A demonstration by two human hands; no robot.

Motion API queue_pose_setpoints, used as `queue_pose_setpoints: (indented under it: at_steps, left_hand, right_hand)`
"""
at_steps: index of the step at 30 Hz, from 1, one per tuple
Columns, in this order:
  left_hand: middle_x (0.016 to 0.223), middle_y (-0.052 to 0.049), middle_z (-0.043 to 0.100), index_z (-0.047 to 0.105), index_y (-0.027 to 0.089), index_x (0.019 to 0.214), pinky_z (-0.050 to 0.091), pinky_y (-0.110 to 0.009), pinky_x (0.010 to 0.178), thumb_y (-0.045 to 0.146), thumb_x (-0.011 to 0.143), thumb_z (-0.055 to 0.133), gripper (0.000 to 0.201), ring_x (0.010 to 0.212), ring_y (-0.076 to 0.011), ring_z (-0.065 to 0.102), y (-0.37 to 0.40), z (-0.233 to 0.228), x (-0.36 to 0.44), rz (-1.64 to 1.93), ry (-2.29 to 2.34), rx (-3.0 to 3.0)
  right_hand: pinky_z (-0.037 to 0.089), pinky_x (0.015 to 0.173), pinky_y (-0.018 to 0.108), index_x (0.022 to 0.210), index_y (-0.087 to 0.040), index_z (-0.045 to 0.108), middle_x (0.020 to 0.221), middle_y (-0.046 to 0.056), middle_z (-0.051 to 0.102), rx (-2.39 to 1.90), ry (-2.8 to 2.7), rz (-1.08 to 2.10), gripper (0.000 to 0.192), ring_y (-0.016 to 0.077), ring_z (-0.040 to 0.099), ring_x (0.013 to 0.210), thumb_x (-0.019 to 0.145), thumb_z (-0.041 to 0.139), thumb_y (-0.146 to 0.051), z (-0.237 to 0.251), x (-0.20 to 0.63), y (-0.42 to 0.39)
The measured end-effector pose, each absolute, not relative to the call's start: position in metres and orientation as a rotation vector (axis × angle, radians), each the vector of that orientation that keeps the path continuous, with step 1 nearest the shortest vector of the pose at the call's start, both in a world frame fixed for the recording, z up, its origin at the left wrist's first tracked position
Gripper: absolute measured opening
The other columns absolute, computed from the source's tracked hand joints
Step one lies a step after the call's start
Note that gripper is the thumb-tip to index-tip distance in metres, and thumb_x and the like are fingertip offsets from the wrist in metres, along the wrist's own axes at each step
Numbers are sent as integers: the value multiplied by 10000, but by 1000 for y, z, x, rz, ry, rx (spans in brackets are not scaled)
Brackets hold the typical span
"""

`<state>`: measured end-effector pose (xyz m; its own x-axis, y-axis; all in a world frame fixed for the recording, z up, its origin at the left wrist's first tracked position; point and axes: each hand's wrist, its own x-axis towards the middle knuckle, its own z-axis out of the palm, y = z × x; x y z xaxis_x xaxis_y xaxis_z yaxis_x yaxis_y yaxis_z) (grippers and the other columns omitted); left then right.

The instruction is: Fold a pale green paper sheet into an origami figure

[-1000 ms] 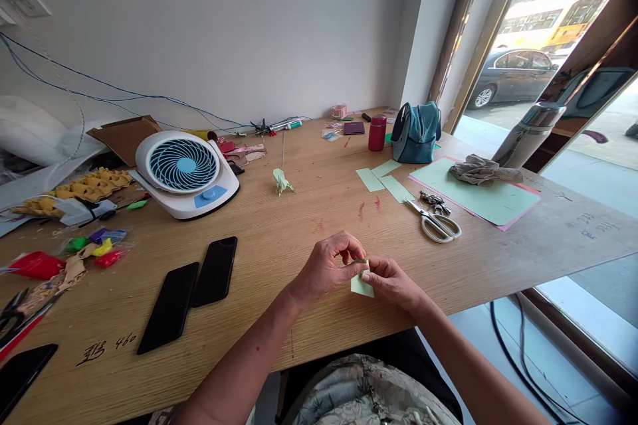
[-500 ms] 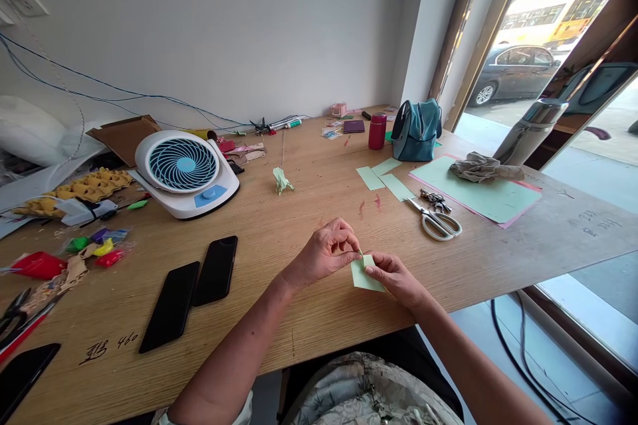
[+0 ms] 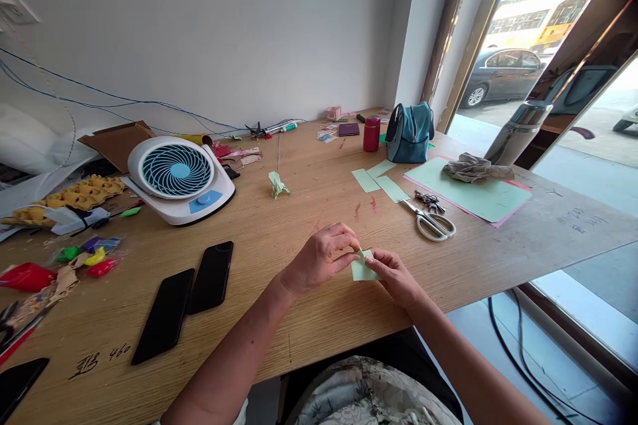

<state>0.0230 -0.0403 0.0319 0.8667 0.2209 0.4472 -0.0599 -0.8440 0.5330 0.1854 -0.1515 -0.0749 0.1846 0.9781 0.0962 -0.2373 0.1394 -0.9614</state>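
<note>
- My left hand [image 3: 323,257] and right hand [image 3: 396,273] meet over the near edge of the desk [image 3: 309,325], pinching one small green paper [image 3: 363,269] between them.
- Left fingers [image 3: 349,254]: closed in a pinch on the paper's upper corner, thumb against forefinger, so the corner stays fixed for creasing.
- Right fingers [image 3: 375,256]: closed on the opposite edge; the lower part of the sheet shows past them. Whether the paper rests on the desk or sits just above it, I cannot tell.
- Scissors [image 3: 432,222] lie at 2 o'clock from my hands, handles toward me, near enough to reach.
- Cut green strips [image 3: 379,180] lie at 1 o'clock, just beside the large green sheet [image 3: 473,196], probably their source.
- A folded green figure [image 3: 277,184] stands at 11 o'clock, well apart from the work.
- Two phones [image 3: 189,299] lie face down at 9 o'clock; the fan [image 3: 175,172] sits beyond them at 10 o'clock.
</note>
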Motion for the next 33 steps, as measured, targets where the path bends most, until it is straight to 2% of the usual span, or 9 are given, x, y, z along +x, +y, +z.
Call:
queue_pose_setpoints:
  at_steps: [5,10,18,21,27,33]
  left_hand:
    - [1013,-58,590,654,201,889,488,-287,835,177,918,567,95,934,-169,592,-43,29,23,691,96,2534]
    - [1113,-73,600,669,218,961,497,-314,894,194,897,611,90,1015,-191,595,-43,17,28,756,143,2530]
    - [1127,-71,606,666,206,910,496,-323,884,188,873,645,46,1009,-189,598,-41,-1,37,837,263,2463]
    - [1151,-78,600,652,200,892,509,-318,847,229,816,719,105,993,-194,607,-47,-7,41,873,376,2396]
    - [929,-31,628,598,189,828,490,-239,661,236,828,680,94,710,-116,555,-59,-19,52,978,572,2231]
    - [750,5,583,539,191,748,451,-201,580,246,835,617,129,662,-110,551,-63,-21,58,960,683,2115]
  right_hand:
    - [415,645,259,792,-193,698,698,1,589,-1013,-903,1083,297,136,500,657,855,671,-482,-73,186,-149]
    - [478,712,305,865,-200,714,755,30,653,-1018,-869,1053,325,170,561,690,851,661,-520,-71,186,-148]
    - [473,692,302,868,-195,717,765,40,670,-1051,-873,954,358,178,585,689,860,638,-544,-66,184,-148]
    - [465,685,306,837,-192,719,735,28,656,-1083,-880,880,377,176,572,671,843,647,-562,-65,184,-147]
    - [429,669,295,800,-192,737,725,20,644,-1123,-876,812,358,176,528,695,770,725,-549,-66,184,-144]
    - [443,725,312,859,-213,753,775,21,674,-1107,-842,815,344,201,566,764,741,760,-536,-68,184,-146]
